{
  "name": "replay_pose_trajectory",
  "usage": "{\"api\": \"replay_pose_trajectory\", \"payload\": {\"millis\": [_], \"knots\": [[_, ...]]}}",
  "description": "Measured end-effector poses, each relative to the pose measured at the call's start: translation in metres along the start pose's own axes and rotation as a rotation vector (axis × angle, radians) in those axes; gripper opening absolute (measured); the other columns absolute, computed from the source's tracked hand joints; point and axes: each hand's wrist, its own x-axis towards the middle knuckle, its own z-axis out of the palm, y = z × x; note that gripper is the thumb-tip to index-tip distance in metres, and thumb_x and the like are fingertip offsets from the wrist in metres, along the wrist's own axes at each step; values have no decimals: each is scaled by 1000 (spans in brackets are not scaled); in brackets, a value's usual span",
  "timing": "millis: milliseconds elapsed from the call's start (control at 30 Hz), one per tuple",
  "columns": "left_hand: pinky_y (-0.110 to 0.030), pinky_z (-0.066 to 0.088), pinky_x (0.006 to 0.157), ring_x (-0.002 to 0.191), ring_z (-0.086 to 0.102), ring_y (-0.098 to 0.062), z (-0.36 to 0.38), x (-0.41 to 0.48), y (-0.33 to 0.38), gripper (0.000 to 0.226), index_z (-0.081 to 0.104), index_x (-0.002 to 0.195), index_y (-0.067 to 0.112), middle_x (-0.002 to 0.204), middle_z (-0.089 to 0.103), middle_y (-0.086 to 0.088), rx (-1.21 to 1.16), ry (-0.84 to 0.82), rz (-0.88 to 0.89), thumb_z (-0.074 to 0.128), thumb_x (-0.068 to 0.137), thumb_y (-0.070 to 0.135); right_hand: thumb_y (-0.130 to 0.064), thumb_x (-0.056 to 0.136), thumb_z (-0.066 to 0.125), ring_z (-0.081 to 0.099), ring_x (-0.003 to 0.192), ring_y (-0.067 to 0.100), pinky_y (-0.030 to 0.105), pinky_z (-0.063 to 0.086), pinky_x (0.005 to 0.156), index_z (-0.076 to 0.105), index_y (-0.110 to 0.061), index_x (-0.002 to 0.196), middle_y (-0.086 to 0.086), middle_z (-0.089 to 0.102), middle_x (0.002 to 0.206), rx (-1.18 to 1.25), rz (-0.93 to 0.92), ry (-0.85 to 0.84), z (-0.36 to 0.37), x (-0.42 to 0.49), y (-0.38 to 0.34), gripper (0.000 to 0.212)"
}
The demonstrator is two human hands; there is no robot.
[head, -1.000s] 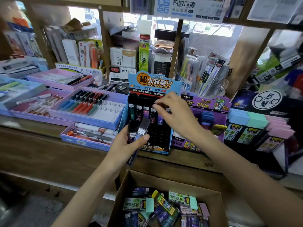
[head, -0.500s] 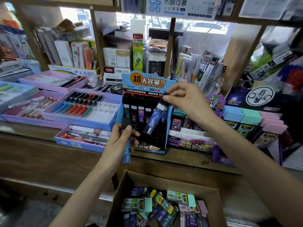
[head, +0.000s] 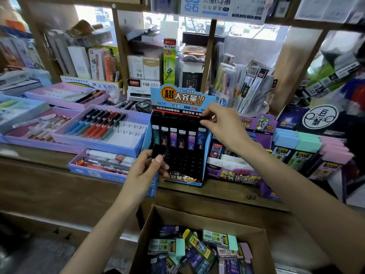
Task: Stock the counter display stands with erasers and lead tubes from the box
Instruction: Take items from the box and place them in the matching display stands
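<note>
A blue-and-black lead tube display stand (head: 178, 159) stands on the wooden counter, its top row holding several tubes. My right hand (head: 221, 125) pinches the black cap of a blue lead tube (head: 201, 138) at the right end of that row. My left hand (head: 145, 171) grips another blue lead tube (head: 154, 184) with a black cap, held upright at the stand's lower left corner. Below the counter, an open cardboard box (head: 158, 220) holds several erasers (head: 167, 247) and lead tubes. To the stand's right is a purple eraser display (head: 237, 175).
Purple and blue pen trays (head: 102, 143) lie left of the stand on the counter (head: 59, 186). Stacked pastel erasers (head: 308, 141) sit at the right. Boxes and pen packs fill the shelf behind, with wooden posts (head: 207, 52) between them.
My right hand has brought the blue tube from a tilted position in front of the stand into the rightmost place in the top row. My left hand has stayed by the stand's lower left.
</note>
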Motion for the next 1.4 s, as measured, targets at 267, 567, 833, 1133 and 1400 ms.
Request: {"api": "replay_pose_trajectory", "payload": {"millis": [267, 567, 833, 1133, 1400], "knots": [[-20, 49, 58, 67, 60, -10, 0, 2, -5, 11, 52, 94, 11, 73, 64, 4, -21, -8, -5, 44, 96, 19, -12, 84, 68, 48, 70, 7, 17, 32, 65, 67, -8, 94, -3, 58, 84, 36, 17, 2, -2, 3, 2, 10], [-19, 49, 57, 67, 61, -9, 1, 4, -7, 10, 54, 94, 16, 75, 66, 4, -23, -21, -11, 46, 95, 21, -11, 84, 67, 55, 76, 16, 28, 43, 73, 66, -6, 95, 5, 65, 87, -27, 2, -25, 7, 1, 10, 12], [-19, 50, 57, 67, 63, -9, 4, 6, -4, 11, 54, 97, 15, 77, 67, 5, -62, -3, -26, 51, 92, 24, -18, 94, 54, 54, 97, 25, 26, 35, 73, 64, -4, 111, 9, 52, 105, -285, -138, -13, 15, -3, 12, 24], [-19, 50, 59, 69, 65, -11, 10, 10, 2, 18, 52, 97, 18, 76, 69, 2, -56, -35, 38, 59, 82, 25, -32, 86, 65, 59, 76, -1, 18, 47, 71, 69, -22, 91, -12, 66, 83, 383, 10, -311, 16, -35, -39, 11], [-7, 44, 74, 89, 60, -2, -6, 14, 11, 25, 50, 103, 22, 95, 62, 5, 184, 82, 102, 64, 83, 21, -10, 86, 65, 67, 62, 11, 27, 53, 59, 61, -15, 81, 3, 66, 72, 657, 149, -214, 23, -22, -50, 8]]}}
